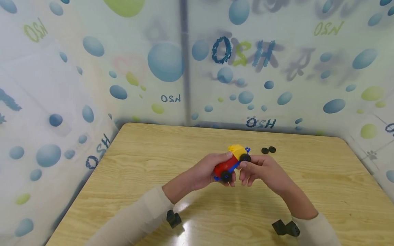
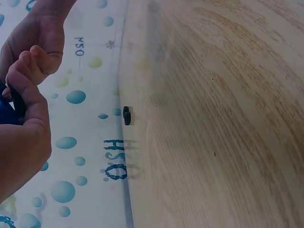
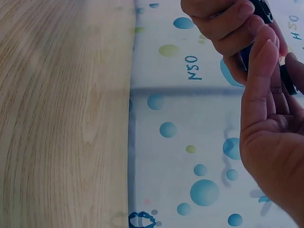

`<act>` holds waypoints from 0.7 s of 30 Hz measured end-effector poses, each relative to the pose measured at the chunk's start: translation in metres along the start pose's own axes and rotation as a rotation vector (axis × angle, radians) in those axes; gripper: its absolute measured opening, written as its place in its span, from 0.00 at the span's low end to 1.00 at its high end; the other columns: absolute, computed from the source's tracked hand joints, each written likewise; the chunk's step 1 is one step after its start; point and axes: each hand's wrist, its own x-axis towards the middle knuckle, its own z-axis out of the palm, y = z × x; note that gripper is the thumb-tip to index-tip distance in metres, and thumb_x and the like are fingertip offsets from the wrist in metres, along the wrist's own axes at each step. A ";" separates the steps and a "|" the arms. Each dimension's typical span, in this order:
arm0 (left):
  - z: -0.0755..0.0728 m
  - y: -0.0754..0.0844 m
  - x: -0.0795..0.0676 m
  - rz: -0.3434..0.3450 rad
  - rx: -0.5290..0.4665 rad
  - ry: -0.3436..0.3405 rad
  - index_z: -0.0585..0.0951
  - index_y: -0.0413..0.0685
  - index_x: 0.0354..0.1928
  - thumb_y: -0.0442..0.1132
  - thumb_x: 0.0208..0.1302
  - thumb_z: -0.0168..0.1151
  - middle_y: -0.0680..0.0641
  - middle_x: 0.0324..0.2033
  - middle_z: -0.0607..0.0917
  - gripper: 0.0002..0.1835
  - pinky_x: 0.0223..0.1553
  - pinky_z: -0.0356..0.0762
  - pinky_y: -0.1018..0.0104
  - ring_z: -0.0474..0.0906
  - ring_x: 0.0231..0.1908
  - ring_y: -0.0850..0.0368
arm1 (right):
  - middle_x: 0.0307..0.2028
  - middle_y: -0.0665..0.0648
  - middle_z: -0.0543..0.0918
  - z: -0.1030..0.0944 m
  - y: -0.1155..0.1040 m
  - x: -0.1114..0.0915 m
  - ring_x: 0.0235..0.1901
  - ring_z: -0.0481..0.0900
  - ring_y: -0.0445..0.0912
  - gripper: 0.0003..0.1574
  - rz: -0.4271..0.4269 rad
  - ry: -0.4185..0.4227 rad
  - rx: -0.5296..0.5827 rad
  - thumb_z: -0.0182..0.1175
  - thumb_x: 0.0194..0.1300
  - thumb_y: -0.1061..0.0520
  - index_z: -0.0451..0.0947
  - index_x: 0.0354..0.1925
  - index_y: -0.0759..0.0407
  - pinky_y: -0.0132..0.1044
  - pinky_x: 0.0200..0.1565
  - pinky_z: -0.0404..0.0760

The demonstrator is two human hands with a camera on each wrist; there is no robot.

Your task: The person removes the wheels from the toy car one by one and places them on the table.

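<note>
A small toy car (image 1: 225,166) with a red and yellow body, blue base and black wheels is held up over the table. My left hand (image 1: 207,169) grips its red end, thumb on top and fingers underneath. At the yellow end, my right hand (image 1: 266,171) pinches a black wheel (image 1: 245,157) between thumb and fingers. The right wrist view also shows that wheel (image 3: 288,80) by the right thumb, with the other hand's curled fingers (image 3: 223,23) around the car. Much of the car is hidden by the hands in both wrist views.
Two loose black wheels (image 1: 268,150) lie near the back of the wooden table (image 1: 147,153), beyond the right hand. A wall covering (image 1: 166,95) with blue and green bubbles stands behind the table and along its sides. Small black devices (image 1: 173,218) sit at both wrists.
</note>
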 end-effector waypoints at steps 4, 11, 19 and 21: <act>0.002 -0.002 0.001 -0.017 -0.039 -0.057 0.71 0.35 0.58 0.50 0.75 0.47 0.47 0.31 0.85 0.25 0.36 0.83 0.65 0.85 0.30 0.55 | 0.28 0.55 0.84 -0.002 0.001 0.000 0.27 0.84 0.50 0.24 0.001 -0.014 0.005 0.52 0.74 0.48 0.76 0.39 0.71 0.43 0.33 0.85; 0.002 -0.003 0.000 -0.034 -0.088 -0.192 0.69 0.43 0.59 0.51 0.72 0.50 0.46 0.35 0.85 0.23 0.33 0.83 0.65 0.86 0.32 0.52 | 0.26 0.53 0.83 -0.002 0.003 -0.001 0.24 0.81 0.48 0.20 -0.112 -0.072 0.032 0.47 0.77 0.54 0.76 0.37 0.68 0.44 0.31 0.84; 0.004 -0.003 -0.003 -0.039 -0.096 -0.315 0.70 0.45 0.50 0.59 0.70 0.50 0.47 0.34 0.86 0.24 0.24 0.79 0.72 0.85 0.28 0.56 | 0.25 0.52 0.82 0.000 0.000 -0.002 0.22 0.81 0.49 0.17 -0.228 -0.153 0.072 0.44 0.77 0.59 0.76 0.38 0.67 0.44 0.30 0.84; 0.004 -0.003 -0.003 -0.038 -0.088 -0.330 0.70 0.44 0.49 0.59 0.71 0.47 0.46 0.34 0.86 0.24 0.22 0.78 0.73 0.84 0.25 0.57 | 0.24 0.53 0.81 0.001 -0.001 -0.002 0.22 0.80 0.49 0.17 -0.211 -0.142 0.067 0.44 0.78 0.58 0.75 0.38 0.67 0.43 0.29 0.84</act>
